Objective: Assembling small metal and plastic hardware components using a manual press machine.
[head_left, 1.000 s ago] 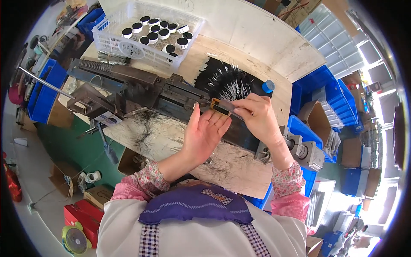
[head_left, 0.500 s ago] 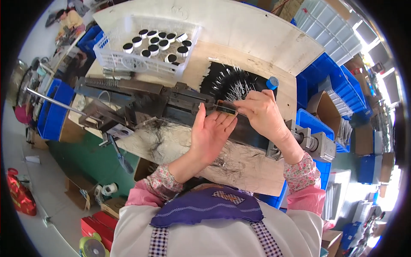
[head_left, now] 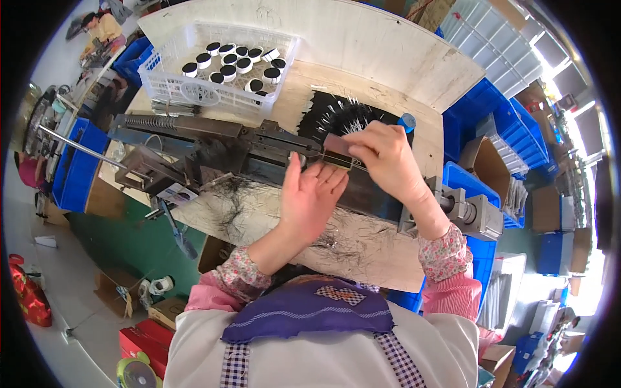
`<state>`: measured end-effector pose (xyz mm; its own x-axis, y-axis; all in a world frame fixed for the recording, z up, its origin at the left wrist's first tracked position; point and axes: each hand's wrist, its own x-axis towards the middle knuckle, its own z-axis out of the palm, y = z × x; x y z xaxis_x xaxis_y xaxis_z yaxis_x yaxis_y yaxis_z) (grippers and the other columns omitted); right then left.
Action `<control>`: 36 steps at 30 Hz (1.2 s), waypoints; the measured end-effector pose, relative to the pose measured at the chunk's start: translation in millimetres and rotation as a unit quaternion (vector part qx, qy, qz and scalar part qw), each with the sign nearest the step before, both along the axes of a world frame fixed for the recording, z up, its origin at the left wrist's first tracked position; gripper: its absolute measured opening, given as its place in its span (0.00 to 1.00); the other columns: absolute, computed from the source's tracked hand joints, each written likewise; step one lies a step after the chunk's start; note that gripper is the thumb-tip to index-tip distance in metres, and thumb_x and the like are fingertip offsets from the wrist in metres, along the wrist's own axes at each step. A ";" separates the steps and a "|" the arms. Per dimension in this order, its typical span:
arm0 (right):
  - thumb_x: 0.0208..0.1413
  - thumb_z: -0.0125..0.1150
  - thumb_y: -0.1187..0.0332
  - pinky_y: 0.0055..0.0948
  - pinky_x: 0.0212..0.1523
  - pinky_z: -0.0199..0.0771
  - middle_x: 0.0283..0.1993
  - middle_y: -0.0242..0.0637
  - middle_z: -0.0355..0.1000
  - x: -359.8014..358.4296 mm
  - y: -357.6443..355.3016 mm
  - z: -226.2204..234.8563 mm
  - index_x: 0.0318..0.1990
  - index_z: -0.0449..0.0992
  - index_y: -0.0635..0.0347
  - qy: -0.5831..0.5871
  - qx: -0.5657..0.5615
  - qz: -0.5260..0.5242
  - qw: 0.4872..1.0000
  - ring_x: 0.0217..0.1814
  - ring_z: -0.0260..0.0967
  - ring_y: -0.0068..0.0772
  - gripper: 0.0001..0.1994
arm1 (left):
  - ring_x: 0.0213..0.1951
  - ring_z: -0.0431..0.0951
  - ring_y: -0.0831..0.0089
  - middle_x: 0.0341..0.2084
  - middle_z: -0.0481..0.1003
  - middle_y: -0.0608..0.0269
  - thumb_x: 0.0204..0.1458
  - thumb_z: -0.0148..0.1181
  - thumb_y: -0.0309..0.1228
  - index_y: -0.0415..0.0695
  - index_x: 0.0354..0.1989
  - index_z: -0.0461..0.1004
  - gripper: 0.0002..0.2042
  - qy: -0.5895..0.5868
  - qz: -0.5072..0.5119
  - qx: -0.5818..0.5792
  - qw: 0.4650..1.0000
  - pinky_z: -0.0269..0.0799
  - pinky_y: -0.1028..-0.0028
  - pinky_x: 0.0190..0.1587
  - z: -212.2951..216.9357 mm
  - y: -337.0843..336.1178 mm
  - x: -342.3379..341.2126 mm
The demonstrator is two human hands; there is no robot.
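Observation:
My right hand (head_left: pixel 386 161) pinches a small flat brownish block (head_left: pixel 337 144) over the end of a dark metal machine (head_left: pixel 275 139). My left hand (head_left: pixel 310 200) lies palm up just below, its thumb raised and its fingers stretched out. Its fingertips reach the edge of a narrow slot piece (head_left: pixel 336 160) at the machine's end; whether they press on it I cannot tell. Beyond my hands, a pile of black bristle tufts with white ends (head_left: pixel 346 116) rests on a black mat (head_left: pixel 315 116). A small blue round container (head_left: pixel 407 121) stands to its right.
A clear plastic basket (head_left: pixel 213 97) at the back left holds several white round pieces with black tops. Loose dark bristles (head_left: pixel 233 210) litter the wooden bench (head_left: pixel 381 258). A metal cylinder (head_left: pixel 475 216) sits at the machine's right end. Blue crates (head_left: pixel 479 116) stand right; another person sits far left.
The brownish block in my right hand has been raised and tilted away from the slot piece. My left hand stays almost where it was, palm up.

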<state>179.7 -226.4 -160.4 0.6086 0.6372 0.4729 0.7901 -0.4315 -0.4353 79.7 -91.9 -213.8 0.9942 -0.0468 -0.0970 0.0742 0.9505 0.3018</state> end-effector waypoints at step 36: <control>0.47 0.52 0.75 0.39 0.26 0.76 0.27 0.45 0.71 -102.9 -41.2 -46.9 0.40 0.66 0.66 0.064 -0.245 0.002 0.967 0.29 0.75 0.47 0.11 | 0.51 0.69 0.70 0.45 0.71 0.63 0.60 0.50 0.41 0.44 0.46 0.68 0.14 0.088 0.053 0.099 0.990 0.59 0.70 0.57 -20.9 -19.3 -7.4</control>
<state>76.8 -267.6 -207.3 0.6397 0.7679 0.0339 0.7449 -0.6085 -0.2738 72.3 -111.2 -234.7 0.9592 0.0939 -0.2668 0.0456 0.8796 0.4736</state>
